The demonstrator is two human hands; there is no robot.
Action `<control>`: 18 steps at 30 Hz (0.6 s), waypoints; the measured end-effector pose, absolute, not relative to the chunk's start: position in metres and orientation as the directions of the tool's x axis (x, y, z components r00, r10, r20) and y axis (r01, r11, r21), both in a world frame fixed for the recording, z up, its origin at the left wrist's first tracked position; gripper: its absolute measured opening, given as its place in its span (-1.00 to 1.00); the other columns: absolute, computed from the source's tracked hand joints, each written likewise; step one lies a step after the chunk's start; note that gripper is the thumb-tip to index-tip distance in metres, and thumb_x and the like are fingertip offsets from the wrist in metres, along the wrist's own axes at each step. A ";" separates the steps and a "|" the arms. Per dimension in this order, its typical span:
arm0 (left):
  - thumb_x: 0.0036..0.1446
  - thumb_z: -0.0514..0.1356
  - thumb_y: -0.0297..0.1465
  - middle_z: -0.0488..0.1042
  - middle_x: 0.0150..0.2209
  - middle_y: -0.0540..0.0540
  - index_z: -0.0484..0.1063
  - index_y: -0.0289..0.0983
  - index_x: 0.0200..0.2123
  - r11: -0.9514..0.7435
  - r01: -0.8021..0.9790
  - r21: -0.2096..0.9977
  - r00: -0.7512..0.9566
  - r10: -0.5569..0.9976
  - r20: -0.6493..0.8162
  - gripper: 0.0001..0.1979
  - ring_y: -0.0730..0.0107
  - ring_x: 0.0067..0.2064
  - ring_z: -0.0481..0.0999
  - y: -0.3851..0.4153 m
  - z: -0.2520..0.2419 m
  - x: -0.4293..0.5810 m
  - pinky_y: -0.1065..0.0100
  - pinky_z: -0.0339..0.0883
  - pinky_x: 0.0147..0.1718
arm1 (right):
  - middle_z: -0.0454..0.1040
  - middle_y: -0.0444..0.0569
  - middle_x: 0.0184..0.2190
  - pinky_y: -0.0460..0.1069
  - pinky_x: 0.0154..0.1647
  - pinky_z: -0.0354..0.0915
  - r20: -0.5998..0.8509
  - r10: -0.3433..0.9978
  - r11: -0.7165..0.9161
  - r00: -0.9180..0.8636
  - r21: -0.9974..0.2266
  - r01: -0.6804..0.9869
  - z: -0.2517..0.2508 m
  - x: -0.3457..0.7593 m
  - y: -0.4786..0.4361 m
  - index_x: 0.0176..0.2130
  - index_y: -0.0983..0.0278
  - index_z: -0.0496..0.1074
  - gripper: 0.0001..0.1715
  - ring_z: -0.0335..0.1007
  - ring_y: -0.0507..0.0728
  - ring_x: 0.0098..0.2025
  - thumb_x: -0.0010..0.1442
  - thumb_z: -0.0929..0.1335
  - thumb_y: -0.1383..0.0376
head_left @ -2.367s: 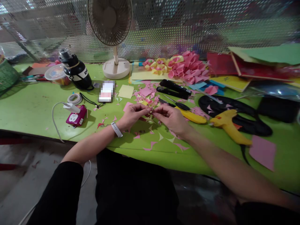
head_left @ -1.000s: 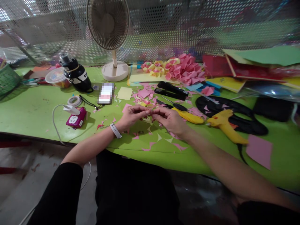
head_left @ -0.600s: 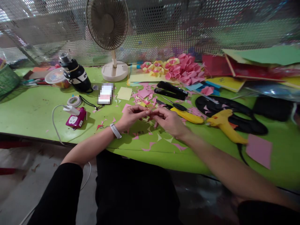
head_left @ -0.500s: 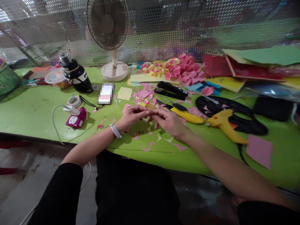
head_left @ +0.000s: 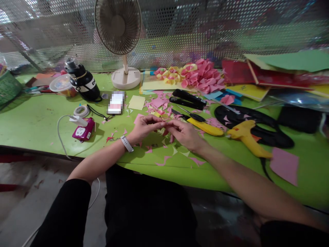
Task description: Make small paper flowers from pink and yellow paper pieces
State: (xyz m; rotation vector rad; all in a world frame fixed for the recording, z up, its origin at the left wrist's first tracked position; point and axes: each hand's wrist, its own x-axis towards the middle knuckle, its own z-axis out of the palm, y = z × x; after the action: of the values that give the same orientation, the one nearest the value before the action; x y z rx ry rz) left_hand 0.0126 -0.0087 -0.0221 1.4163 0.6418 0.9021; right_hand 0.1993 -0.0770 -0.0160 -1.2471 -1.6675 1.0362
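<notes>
1. Barely any change vs half a sec ago: left hand (head_left: 144,127) & right hand (head_left: 184,133) still meet fingertip to fingertip, same spot.
2. Both hands are pinched on a tiny paper piece (head_left: 164,124), held just over the green tabletop (head_left: 33,118) near its front edge. Too small to tell its shape, tbh.
3. Pink paper scraps (head_left: 157,103) lie scattered under and behind the hands.
4. Yellow cutter (head_left: 205,127) sits just beside the right hand, w/ the glue gun (head_left: 248,139) further right.

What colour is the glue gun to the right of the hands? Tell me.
The glue gun is yellow, clearest in the head view.
</notes>
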 end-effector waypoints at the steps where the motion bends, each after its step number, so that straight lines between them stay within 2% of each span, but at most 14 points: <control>1: -0.07 0.45 -0.19 0.58 -0.37 -0.08 0.60 -0.34 -0.34 -0.074 -0.144 0.987 0.540 0.830 0.141 -0.66 0.55 -0.38 0.51 -0.008 -0.023 0.012 0.41 0.41 -0.32 | 0.58 -0.01 -0.36 -0.01 -0.59 0.35 0.128 0.972 0.190 -0.199 -0.924 0.333 -0.016 0.199 -0.077 -0.15 0.21 0.55 -0.61 0.40 0.03 -0.58 0.29 0.35 -0.02; 7: -0.05 0.45 -0.21 0.61 -0.33 -0.11 0.63 -0.31 -0.30 -0.056 -0.139 0.989 0.566 0.815 0.126 -0.69 0.52 -0.35 0.53 -0.006 -0.025 0.012 0.40 0.42 -0.30 | 0.53 -0.06 -0.45 -0.06 -0.63 0.29 0.135 0.957 0.221 -0.257 -0.914 0.342 -0.015 0.201 -0.076 -0.16 0.23 0.53 -0.64 0.34 -0.01 -0.63 0.35 0.30 0.04; 15: -0.10 0.48 -0.24 0.59 -0.40 -0.08 0.61 -0.33 -0.40 -0.064 -0.170 0.983 0.530 0.835 0.146 -0.72 0.53 -0.39 0.52 -0.007 -0.023 0.013 0.39 0.42 -0.30 | 0.58 -0.02 -0.41 -0.03 -0.59 0.39 0.124 0.966 0.197 -0.227 -0.922 0.332 -0.023 0.200 -0.076 0.01 0.24 0.44 -0.57 0.45 0.06 -0.56 0.31 0.34 0.01; 18: -0.07 0.46 -0.25 0.60 -0.36 -0.09 0.61 -0.33 -0.37 -0.095 -0.162 0.982 0.538 0.826 0.169 -0.73 0.50 -0.35 0.54 -0.006 -0.026 0.012 0.38 0.43 -0.27 | 0.60 0.00 -0.37 -0.03 -0.62 0.40 0.109 0.966 0.184 -0.233 -0.926 0.329 -0.024 0.200 -0.076 -0.01 0.23 0.44 -0.59 0.46 0.05 -0.59 0.34 0.31 0.01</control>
State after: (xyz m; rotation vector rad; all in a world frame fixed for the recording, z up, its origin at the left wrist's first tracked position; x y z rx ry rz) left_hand 0.0119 -0.0061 -0.0259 1.4333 0.6137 0.9208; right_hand 0.1995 -0.0756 -0.0237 -1.2386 -1.6991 1.0571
